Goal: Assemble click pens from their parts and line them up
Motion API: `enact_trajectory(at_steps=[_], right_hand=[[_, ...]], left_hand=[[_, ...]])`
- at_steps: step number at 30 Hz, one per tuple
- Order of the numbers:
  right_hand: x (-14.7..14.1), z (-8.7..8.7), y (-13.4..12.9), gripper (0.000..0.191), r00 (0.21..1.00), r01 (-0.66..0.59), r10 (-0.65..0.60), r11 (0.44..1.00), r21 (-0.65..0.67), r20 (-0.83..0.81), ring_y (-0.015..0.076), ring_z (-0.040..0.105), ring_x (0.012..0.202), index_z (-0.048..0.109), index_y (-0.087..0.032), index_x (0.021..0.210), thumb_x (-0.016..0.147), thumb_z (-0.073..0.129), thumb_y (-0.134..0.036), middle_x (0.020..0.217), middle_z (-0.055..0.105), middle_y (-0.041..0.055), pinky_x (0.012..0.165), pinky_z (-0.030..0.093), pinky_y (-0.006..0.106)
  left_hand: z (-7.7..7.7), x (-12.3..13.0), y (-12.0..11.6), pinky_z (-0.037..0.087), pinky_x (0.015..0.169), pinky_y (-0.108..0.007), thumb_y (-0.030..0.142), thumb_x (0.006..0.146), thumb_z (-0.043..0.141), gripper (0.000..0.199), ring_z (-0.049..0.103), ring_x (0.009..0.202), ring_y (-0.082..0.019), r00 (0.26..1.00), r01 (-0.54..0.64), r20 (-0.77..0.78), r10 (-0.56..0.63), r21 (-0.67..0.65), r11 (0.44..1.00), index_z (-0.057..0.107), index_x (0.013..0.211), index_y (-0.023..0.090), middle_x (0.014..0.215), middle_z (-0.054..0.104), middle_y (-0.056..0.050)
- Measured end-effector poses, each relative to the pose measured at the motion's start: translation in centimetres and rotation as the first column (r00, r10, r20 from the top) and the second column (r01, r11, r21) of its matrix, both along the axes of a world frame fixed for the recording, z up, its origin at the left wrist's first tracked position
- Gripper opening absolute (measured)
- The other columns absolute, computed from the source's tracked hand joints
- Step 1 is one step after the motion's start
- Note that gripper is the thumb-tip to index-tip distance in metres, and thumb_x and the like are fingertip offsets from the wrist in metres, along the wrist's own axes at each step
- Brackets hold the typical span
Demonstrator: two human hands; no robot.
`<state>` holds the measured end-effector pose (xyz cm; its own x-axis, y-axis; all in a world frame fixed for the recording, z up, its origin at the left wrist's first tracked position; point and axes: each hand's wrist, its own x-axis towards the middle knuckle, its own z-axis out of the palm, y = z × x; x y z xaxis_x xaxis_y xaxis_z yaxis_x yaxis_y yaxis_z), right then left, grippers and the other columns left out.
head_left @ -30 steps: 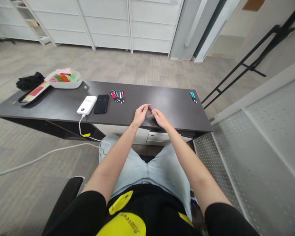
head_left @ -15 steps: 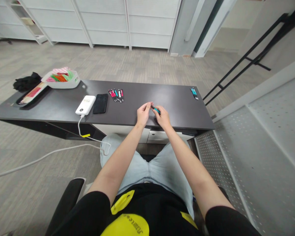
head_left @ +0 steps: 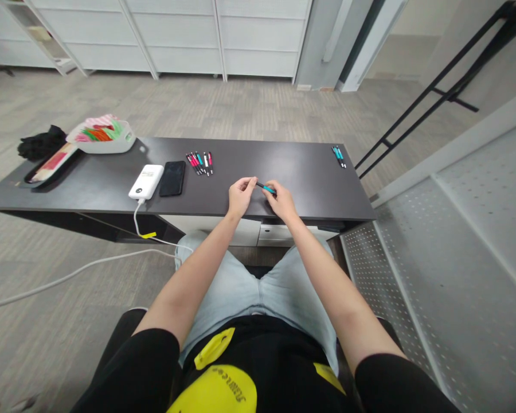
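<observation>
A teal and black pen [head_left: 266, 188] is held between my two hands, above the front part of the dark desk [head_left: 236, 155]. My left hand [head_left: 241, 196] pinches its black end between thumb and fingertips. Around the teal end, the fingers of my right hand [head_left: 281, 201] are closed. Beyond my left hand lies a row of several pens [head_left: 200, 163] in pink, teal and white with black grips. Near the desk's far right corner lie a few teal pens [head_left: 339, 156], side by side.
Left of the pen row lie a black phone [head_left: 172, 178] and a white power bank [head_left: 146, 182] with a white cable [head_left: 136, 221] hanging over the front edge. Farther left stand a white basket [head_left: 107, 146], a black tray [head_left: 47, 175] and a black cloth [head_left: 42, 143].
My left hand has shifted slightly left, away from the right hand, so more of the pen shows between them. The camera view has moved a little.
</observation>
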<state>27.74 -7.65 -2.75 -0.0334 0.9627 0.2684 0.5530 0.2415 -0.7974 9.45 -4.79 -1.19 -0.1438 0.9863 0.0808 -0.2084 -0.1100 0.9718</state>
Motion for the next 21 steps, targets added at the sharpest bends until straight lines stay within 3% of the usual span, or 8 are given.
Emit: enact_trajectory(at_steps=[5, 8, 11, 16, 19, 21], right_hand=[[0.1, -0.1, 0.3, 0.026, 0.999, -0.011, 0.009, 0.999, 0.034, 0.044, 0.0399, 0.083, 0.130, 0.083, -0.030, 0.117, 0.124, 0.067, -0.048, 0.132, 0.093, 0.0158, 0.126, 0.062, 0.055], [0.2, -0.3, 0.4, 0.016, 0.999, -0.024, 0.023, 0.998, 0.050, 0.025, 0.0381, 0.082, 0.124, 0.081, -0.030, 0.121, 0.118, 0.075, -0.045, 0.130, 0.092, 0.0136, 0.122, 0.064, 0.054], [0.2, -0.4, 0.4, 0.022, 1.000, -0.025, 0.025, 0.999, 0.032, -0.010, 0.0361, 0.081, 0.112, 0.080, -0.030, 0.126, 0.117, 0.075, -0.049, 0.124, 0.090, 0.0120, 0.111, 0.066, 0.052], [0.0, -0.2, 0.4, 0.026, 1.000, -0.011, 0.010, 0.999, 0.036, 0.023, 0.0389, 0.079, 0.126, 0.079, -0.032, 0.108, 0.123, 0.068, -0.051, 0.123, 0.090, 0.0135, 0.122, 0.063, 0.054], [0.1, 0.0, 0.2, 0.014, 1.000, -0.024, 0.024, 0.999, 0.028, 0.007, 0.0351, 0.079, 0.114, 0.078, -0.032, 0.118, 0.117, 0.075, -0.046, 0.120, 0.088, 0.0099, 0.113, 0.064, 0.049], [0.1, 0.1, 0.0, 0.015, 1.000, -0.021, 0.021, 1.000, -0.006, 0.011, 0.0319, 0.076, 0.101, 0.076, -0.032, 0.124, 0.116, 0.076, -0.045, 0.113, 0.086, 0.0070, 0.105, 0.064, 0.046]], left_hand=[[-0.8, -0.4, -0.2, 0.071, 0.094, -0.035, 0.032, 0.103, 0.109, 0.016, 0.085, 0.090, -0.022, 1.000, 0.022, 0.016, -0.023, 0.019, 1.000, 0.097, 0.096, 0.023, 0.101, 0.095, -0.007], [-1.0, -0.6, -0.1, 0.070, 0.091, -0.034, 0.030, 0.103, 0.108, 0.014, 0.083, 0.088, -0.021, 0.999, 0.027, 0.018, -0.028, 0.024, 0.999, 0.098, 0.096, 0.023, 0.100, 0.095, -0.008], [-1.1, -0.5, 0.0, 0.070, 0.090, -0.034, 0.031, 0.103, 0.107, 0.015, 0.084, 0.090, -0.022, 1.000, 0.022, 0.015, -0.023, 0.026, 0.999, 0.097, 0.095, 0.023, 0.101, 0.095, -0.008], [-1.1, -0.6, 0.2, 0.071, 0.088, -0.035, 0.036, 0.104, 0.108, 0.022, 0.087, 0.097, -0.025, 1.000, 0.023, 0.000, -0.023, 0.023, 0.999, 0.094, 0.094, 0.023, 0.103, 0.095, -0.010], [-1.3, -0.6, 0.3, 0.071, 0.084, -0.034, 0.040, 0.106, 0.107, 0.024, 0.086, 0.095, -0.024, 1.000, 0.012, -0.017, -0.012, 0.036, 0.999, 0.093, 0.096, 0.023, 0.103, 0.094, -0.009], [-1.5, -0.5, 0.3, 0.071, 0.082, -0.034, 0.043, 0.106, 0.106, 0.026, 0.086, 0.094, -0.024, 1.000, 0.001, -0.031, 0.001, 0.044, 0.999, 0.093, 0.097, 0.023, 0.104, 0.094, -0.010]])
